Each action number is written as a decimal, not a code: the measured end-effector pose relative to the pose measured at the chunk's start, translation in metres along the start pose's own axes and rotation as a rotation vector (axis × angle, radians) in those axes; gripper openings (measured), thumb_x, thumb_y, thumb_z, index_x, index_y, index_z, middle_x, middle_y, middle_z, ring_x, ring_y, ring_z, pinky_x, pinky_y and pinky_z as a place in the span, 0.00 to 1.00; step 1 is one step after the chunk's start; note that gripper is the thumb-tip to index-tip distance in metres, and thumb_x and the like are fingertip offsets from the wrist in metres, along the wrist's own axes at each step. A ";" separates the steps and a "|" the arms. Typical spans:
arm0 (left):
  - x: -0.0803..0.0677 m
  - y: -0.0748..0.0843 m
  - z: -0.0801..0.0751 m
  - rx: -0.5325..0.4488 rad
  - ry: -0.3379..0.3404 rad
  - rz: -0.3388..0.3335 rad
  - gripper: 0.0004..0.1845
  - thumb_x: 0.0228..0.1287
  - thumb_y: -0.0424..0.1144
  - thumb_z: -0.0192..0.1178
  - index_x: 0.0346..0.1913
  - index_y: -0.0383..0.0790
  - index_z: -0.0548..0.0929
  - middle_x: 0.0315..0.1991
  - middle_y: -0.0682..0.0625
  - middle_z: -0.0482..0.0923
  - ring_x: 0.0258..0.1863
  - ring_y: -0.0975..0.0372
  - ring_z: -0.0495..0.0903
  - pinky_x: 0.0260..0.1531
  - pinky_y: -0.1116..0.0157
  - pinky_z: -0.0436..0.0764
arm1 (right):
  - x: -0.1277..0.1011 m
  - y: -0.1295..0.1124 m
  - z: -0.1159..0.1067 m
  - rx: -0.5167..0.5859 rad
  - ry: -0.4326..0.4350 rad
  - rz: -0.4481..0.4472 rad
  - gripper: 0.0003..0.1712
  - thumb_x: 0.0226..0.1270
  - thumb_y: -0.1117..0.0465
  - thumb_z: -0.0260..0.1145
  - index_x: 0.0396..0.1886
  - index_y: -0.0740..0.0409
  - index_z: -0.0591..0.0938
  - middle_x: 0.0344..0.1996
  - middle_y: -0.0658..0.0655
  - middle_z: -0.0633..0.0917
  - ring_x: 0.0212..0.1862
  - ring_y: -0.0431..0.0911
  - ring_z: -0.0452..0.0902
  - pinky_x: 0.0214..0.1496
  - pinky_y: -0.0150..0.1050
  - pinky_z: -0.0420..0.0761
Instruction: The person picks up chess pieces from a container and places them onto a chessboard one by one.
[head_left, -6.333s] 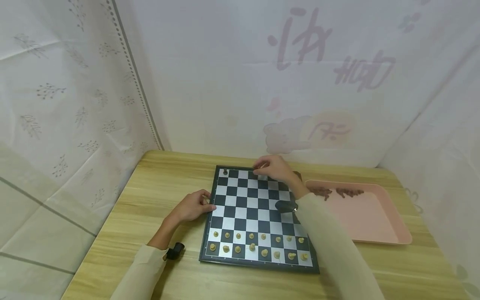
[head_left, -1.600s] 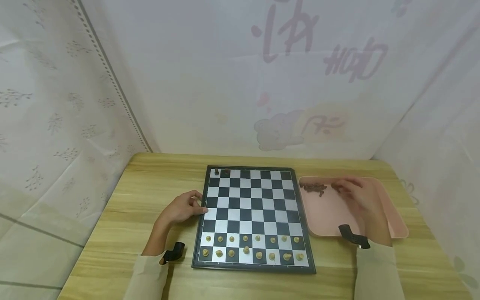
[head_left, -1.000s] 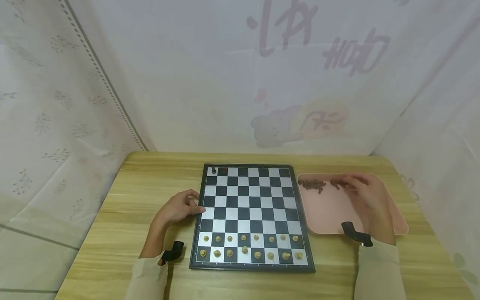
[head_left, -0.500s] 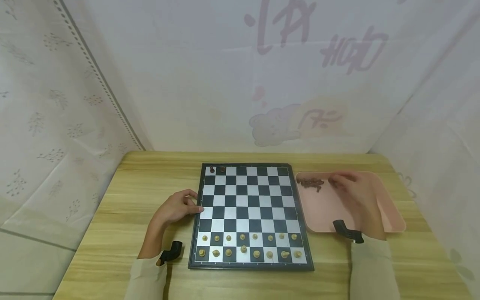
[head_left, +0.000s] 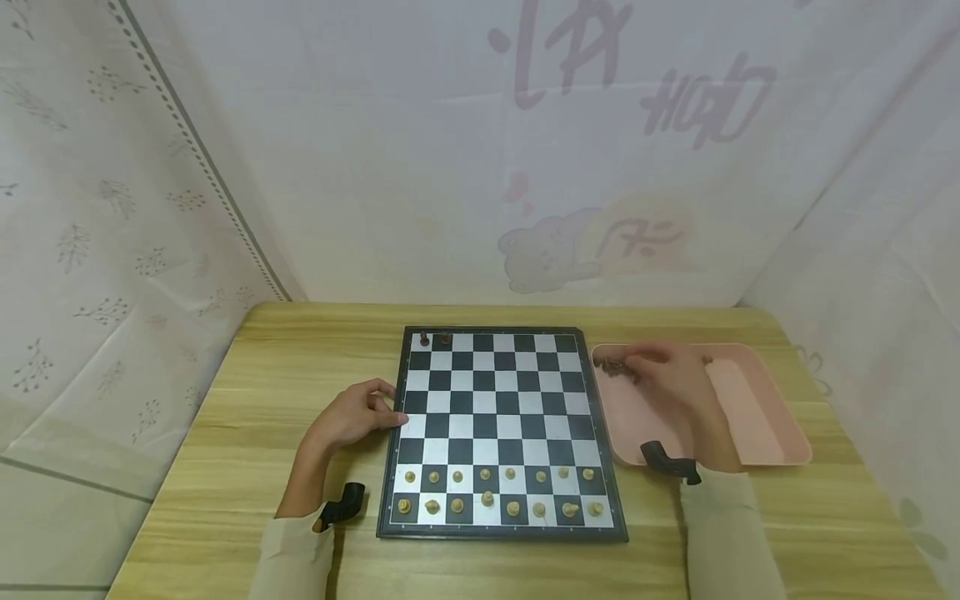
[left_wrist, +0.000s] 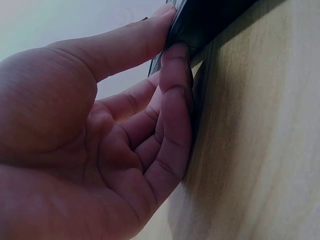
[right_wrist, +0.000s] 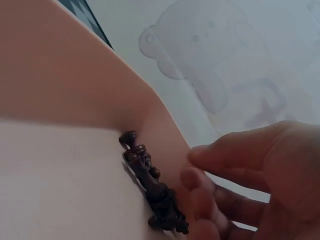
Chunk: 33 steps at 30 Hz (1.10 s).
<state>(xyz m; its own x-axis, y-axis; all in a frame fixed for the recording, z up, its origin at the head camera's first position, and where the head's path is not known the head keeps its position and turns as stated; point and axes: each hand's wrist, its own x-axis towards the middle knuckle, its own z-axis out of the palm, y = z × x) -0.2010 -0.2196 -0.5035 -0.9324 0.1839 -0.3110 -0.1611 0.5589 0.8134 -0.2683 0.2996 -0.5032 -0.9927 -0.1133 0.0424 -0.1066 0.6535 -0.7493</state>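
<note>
A black-and-white chessboard (head_left: 497,427) lies on the wooden table. My left hand (head_left: 356,417) grips its left edge; in the left wrist view the thumb (left_wrist: 125,45) is on top and the curled fingers (left_wrist: 172,120) lie against the side and underside. Inside the pink tray (head_left: 757,400), my right hand (head_left: 678,383) reaches over a cluster of dark brown chess pieces (right_wrist: 155,185). The right wrist view shows its fingers loosely bent beside the pieces and the tray wall, with nothing visible between thumb and fingers. Two dark pieces (head_left: 446,339) stand in the board's far left corner.
Two rows of cream chess pieces (head_left: 487,498) stand along the board's near side. The tray sits just right of the board. Part of another dark piece (head_left: 708,360) shows right of the right hand. A white printed curtain (head_left: 375,167) hangs behind the table (head_left: 300,358).
My right hand left the board's far row for the tray, then shifted left over the pieces there. A second dark piece now stands beside the corner one. The left hand stays on the board edge.
</note>
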 end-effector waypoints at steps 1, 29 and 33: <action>0.000 0.000 0.000 -0.001 0.000 -0.001 0.23 0.68 0.37 0.79 0.58 0.30 0.82 0.31 0.49 0.88 0.36 0.56 0.81 0.43 0.58 0.74 | 0.001 -0.001 0.001 -0.027 -0.007 -0.005 0.11 0.80 0.63 0.71 0.54 0.64 0.92 0.51 0.66 0.92 0.56 0.62 0.85 0.81 0.56 0.57; 0.000 0.000 0.000 -0.004 0.006 -0.011 0.23 0.67 0.37 0.79 0.58 0.31 0.83 0.30 0.49 0.87 0.36 0.55 0.81 0.43 0.58 0.73 | -0.003 -0.011 0.000 -0.226 -0.211 -0.151 0.13 0.77 0.69 0.69 0.39 0.49 0.96 0.58 0.63 0.90 0.59 0.65 0.83 0.70 0.73 0.58; 0.000 -0.001 0.000 -0.010 0.005 -0.012 0.23 0.67 0.37 0.79 0.58 0.31 0.83 0.30 0.49 0.87 0.36 0.56 0.81 0.43 0.58 0.74 | -0.006 -0.014 -0.003 -0.221 -0.220 -0.161 0.10 0.78 0.68 0.71 0.39 0.52 0.96 0.53 0.61 0.92 0.56 0.64 0.83 0.70 0.77 0.52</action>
<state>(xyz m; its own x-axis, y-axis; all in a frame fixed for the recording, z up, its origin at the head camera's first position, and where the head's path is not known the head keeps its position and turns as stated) -0.2004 -0.2198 -0.5041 -0.9322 0.1731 -0.3177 -0.1751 0.5526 0.8149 -0.2611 0.2931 -0.4907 -0.9286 -0.3709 -0.0135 -0.2943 0.7578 -0.5823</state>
